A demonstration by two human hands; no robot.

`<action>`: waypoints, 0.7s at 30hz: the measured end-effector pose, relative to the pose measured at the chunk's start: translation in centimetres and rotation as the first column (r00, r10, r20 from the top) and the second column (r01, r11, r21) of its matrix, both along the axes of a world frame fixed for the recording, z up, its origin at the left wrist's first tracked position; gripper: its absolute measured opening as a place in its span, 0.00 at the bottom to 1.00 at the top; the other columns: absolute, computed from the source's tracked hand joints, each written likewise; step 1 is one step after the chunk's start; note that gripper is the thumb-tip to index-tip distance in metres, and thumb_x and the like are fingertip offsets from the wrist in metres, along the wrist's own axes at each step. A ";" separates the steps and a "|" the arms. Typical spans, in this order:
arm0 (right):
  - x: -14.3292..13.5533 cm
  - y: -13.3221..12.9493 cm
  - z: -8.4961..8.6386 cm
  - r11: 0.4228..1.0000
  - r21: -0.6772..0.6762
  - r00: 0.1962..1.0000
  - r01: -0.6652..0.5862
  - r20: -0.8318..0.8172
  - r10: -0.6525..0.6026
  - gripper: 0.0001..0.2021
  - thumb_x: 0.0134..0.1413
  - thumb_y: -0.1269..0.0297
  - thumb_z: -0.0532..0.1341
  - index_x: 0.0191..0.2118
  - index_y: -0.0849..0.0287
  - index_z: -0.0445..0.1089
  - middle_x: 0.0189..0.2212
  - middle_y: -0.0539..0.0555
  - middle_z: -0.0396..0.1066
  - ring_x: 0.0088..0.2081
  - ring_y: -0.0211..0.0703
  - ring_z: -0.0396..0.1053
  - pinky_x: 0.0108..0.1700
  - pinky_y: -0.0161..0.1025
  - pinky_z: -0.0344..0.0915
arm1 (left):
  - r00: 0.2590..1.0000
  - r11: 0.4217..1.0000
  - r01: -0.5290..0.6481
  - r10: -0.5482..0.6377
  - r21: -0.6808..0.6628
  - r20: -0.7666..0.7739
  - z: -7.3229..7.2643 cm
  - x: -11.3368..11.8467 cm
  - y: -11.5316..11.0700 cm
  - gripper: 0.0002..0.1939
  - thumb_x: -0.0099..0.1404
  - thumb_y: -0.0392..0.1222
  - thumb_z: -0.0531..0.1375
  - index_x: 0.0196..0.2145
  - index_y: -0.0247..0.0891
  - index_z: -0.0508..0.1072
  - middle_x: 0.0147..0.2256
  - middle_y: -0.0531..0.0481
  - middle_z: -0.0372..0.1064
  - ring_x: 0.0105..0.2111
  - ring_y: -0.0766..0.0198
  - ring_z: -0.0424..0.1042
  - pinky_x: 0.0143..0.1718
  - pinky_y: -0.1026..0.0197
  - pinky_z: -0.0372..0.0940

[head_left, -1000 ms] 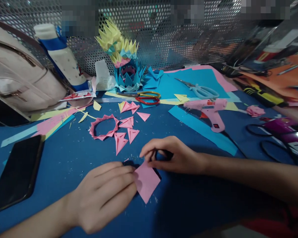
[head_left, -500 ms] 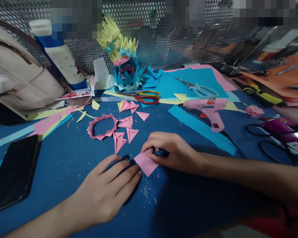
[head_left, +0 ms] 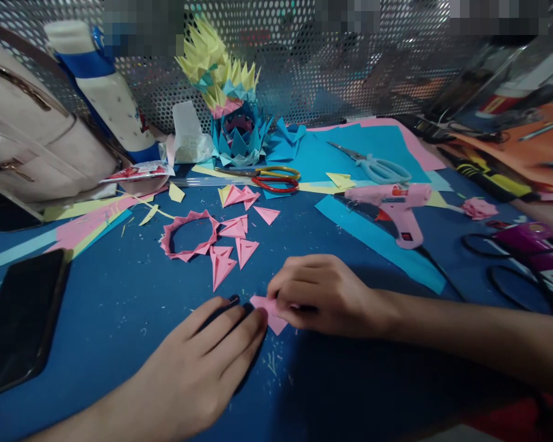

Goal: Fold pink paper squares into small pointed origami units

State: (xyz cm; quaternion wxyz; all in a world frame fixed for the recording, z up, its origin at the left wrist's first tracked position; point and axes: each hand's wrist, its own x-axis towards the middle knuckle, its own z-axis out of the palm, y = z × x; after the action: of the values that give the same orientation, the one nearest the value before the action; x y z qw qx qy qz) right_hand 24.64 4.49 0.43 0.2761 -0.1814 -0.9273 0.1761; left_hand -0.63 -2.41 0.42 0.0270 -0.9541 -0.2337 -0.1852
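Note:
A small square of pink paper (head_left: 276,322) lies on the blue table, its upper part folded over under my right hand. My right hand (head_left: 325,294) is closed, thumb and fingers pinching the paper's edge and covering part of it. My left hand (head_left: 212,356) lies flat with fingers stretched out, its fingertips at the paper's left corner. Just beyond my hands are several folded pink paper triangles (head_left: 222,267) and a ring of joined pink paper pieces (head_left: 168,239).
A pink glue gun (head_left: 408,209) lies at right, its cord trailing forward. Red-and-yellow-handled scissors (head_left: 276,181) and light blue scissors (head_left: 382,169) lie behind. A paper figure (head_left: 239,138) stands at the back. At left are a phone (head_left: 23,319), bottle (head_left: 110,98) and bag (head_left: 32,135).
My right hand has moved slightly toward me, bringing the paper's far side over, so less of the square shows. My left hand stays nearly in place.

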 end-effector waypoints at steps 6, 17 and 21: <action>0.3 0.1 0.1 0.982 0.153 0.994 -0.107 0.045 0.101 0.04 0.65 0.66 0.59 0.37 0.59 0.67 0.41 0.51 0.76 0.39 0.38 0.69 0.42 0.36 0.64 | 0.999 0.998 -0.021 0.024 0.051 -0.044 -0.2 0.0 -0.3 0.20 0.76 0.34 0.46 0.56 0.28 0.73 0.54 0.42 0.73 0.53 0.53 0.68 0.66 0.49 0.44; 0.2 0.0 0.1 0.983 0.138 0.990 -0.123 0.080 0.112 0.08 0.69 0.64 0.55 0.38 0.59 0.69 0.40 0.51 0.76 0.39 0.38 0.70 0.42 0.37 0.64 | 0.995 0.995 -0.094 0.093 0.044 0.028 -0.2 0.1 -0.3 0.20 0.76 0.33 0.46 0.52 0.30 0.76 0.49 0.42 0.75 0.51 0.54 0.70 0.66 0.50 0.45; 0.2 0.0 0.1 0.981 0.152 0.991 -0.118 0.085 0.106 0.07 0.67 0.64 0.58 0.38 0.59 0.70 0.41 0.50 0.76 0.40 0.38 0.70 0.42 0.36 0.64 | 0.996 0.995 -0.086 0.085 0.040 0.027 -0.2 0.0 -0.3 0.19 0.76 0.34 0.47 0.52 0.30 0.76 0.52 0.42 0.74 0.53 0.54 0.69 0.67 0.51 0.43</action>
State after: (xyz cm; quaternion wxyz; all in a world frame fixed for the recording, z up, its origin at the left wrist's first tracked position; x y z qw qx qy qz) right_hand 24.86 4.50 0.51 0.2433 -0.1134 -0.9569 0.1111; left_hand -0.65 -2.68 0.20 0.0515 -0.9400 -0.2708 -0.2009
